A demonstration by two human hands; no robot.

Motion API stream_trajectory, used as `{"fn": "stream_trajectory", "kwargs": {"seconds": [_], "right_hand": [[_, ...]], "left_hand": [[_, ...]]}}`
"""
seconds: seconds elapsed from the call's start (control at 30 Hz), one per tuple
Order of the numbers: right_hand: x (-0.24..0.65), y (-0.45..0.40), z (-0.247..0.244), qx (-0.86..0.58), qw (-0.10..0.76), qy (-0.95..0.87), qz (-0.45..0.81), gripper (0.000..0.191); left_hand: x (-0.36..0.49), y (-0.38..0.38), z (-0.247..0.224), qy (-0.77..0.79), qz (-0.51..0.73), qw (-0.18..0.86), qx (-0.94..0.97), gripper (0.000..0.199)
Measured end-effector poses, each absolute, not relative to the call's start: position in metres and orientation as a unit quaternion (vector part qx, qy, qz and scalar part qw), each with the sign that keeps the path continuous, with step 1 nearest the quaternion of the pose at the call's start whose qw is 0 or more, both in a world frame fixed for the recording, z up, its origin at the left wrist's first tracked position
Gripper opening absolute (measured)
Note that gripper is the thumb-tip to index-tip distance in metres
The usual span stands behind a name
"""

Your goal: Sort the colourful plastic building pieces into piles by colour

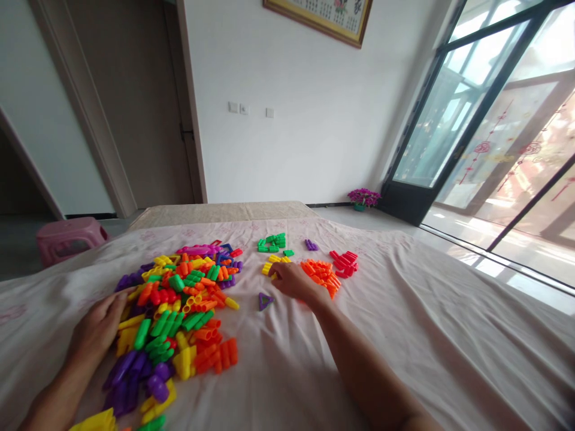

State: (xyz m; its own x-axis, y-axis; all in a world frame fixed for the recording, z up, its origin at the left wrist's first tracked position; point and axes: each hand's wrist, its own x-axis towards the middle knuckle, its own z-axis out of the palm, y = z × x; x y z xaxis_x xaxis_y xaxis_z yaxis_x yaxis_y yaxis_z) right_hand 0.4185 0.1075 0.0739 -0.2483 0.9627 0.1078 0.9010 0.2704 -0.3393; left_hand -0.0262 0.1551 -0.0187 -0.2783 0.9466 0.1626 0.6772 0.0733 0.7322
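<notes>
A large mixed heap of plastic building blocks [168, 323] in yellow, green, orange, red and purple lies on the cloth. My left hand [99, 323] rests against the heap's left edge, fingers stretched out beside a yellow block; the pieces partly hide its fingertips. Further off, my right hand [291, 280] reaches over a small yellow block group [272, 263], with bent fingers pinched on a yellow block. Around it lie green blocks [272, 242], orange blocks [322, 275], red blocks [344, 263] and purple blocks [311, 245]. Nearer me is a purple triangular piece [265, 301].
A pale, wrinkled cloth [426, 335] covers the surface. Beyond it stand a pink stool [72, 236] at the left and a pot of purple flowers [363, 197] by the glass door [467, 131]. A brown door [130, 102] is at the back left.
</notes>
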Motion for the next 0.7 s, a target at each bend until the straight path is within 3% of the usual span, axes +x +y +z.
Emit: {"fn": "stream_trajectory", "kwargs": {"seconds": [0.17,0.3,0.43,0.7], "right_hand": [[0.430,0.116,0.069,-0.666,0.241,-0.704,0.052,0.039],[0.417,0.113,0.066,-0.621,0.268,-0.733,0.076,0.033],[0.386,0.100,0.057,-0.547,0.236,-0.796,0.113,0.024],[0.335,0.089,0.033,-0.547,0.131,-0.827,0.016,0.029]], "left_hand": [[-0.029,0.159,-0.024,0.703,0.377,0.185,0.574,0.061],[-0.033,0.161,-0.029,0.700,0.378,0.179,0.579,0.062],[-0.033,0.162,-0.030,0.697,0.382,0.171,0.582,0.060],[-0.035,0.162,-0.031,0.695,0.383,0.158,0.587,0.062]]}}
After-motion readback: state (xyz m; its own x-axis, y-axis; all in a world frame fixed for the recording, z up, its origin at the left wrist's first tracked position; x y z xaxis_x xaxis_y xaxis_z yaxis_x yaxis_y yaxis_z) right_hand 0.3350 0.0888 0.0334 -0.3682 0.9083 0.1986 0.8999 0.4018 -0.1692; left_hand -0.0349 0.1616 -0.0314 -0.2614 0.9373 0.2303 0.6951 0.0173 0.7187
